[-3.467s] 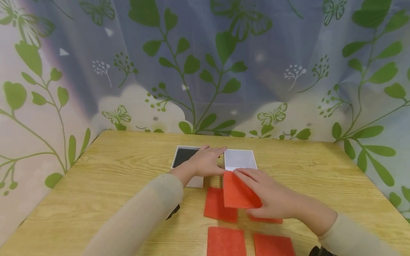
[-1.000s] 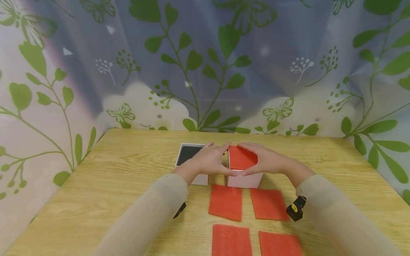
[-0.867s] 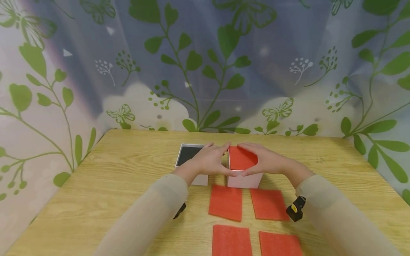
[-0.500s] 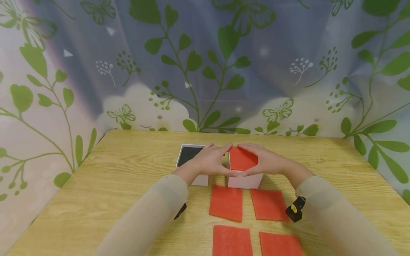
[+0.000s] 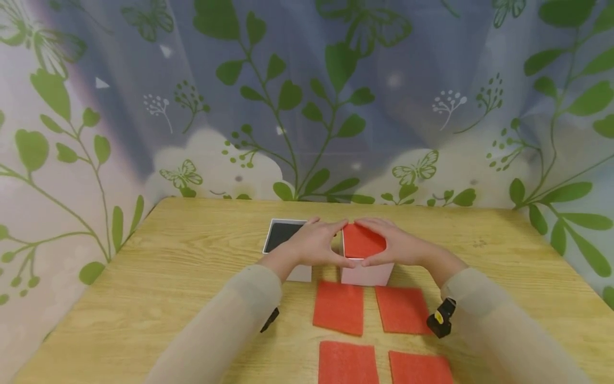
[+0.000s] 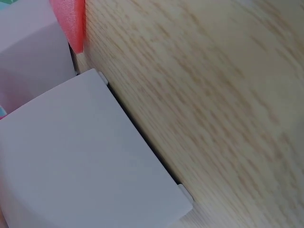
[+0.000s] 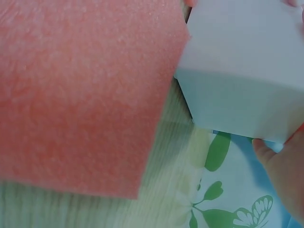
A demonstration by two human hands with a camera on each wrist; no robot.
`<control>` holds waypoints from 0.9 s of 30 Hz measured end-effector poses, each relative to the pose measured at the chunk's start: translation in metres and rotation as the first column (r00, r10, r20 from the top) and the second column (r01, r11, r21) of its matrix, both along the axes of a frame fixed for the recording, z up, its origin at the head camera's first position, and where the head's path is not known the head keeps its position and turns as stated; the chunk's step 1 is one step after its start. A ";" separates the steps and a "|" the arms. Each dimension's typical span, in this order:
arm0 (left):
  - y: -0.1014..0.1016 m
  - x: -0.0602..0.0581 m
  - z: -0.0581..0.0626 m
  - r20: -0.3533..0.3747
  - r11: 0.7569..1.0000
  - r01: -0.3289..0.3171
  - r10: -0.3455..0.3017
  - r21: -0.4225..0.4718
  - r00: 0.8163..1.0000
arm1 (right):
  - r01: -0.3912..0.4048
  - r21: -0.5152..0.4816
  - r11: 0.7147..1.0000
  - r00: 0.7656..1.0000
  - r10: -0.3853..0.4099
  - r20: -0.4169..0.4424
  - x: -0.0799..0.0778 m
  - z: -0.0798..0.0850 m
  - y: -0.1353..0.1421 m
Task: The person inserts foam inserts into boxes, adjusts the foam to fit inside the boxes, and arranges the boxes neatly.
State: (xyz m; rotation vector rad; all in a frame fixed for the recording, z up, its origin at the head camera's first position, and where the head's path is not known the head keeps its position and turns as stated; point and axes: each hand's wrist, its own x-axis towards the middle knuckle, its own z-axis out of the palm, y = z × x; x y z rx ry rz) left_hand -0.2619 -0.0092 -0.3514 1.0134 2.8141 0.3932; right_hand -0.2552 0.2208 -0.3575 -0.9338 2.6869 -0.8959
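Two white boxes stand side by side at the back of the table. The right box (image 5: 366, 273) has a red square pad (image 5: 362, 242) lying in its top, level with the rim. My left hand (image 5: 314, 244) grips this box at its left corners, thumb at the front rim and fingertips at the back. Opposite it, my right hand (image 5: 405, 244) spans the same box, its thumb on the front rim and fingers over the back. In the right wrist view fingers (image 7: 285, 175) curl at the box's edge. My left forearm and hand partly cover the left box (image 5: 300, 273).
The left box has a dark panel (image 5: 283, 236) in its top. In front of the boxes several red square pads lie flat, one of them a front-left pad (image 5: 347, 362). A patterned curtain (image 5: 307, 106) hangs behind the wooden table (image 5: 192, 240).
Earlier my right hand carried a red square pad to the right box, whose top showed pale. Now the pad lies in that top. Over the last second both hands have stayed in place.
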 end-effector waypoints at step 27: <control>-0.002 -0.001 -0.001 -0.015 0.999 0.020 -0.020 -0.027 1.000 | 0.101 -0.099 0.990 0.988 -0.088 0.127 0.003 -0.006 -0.002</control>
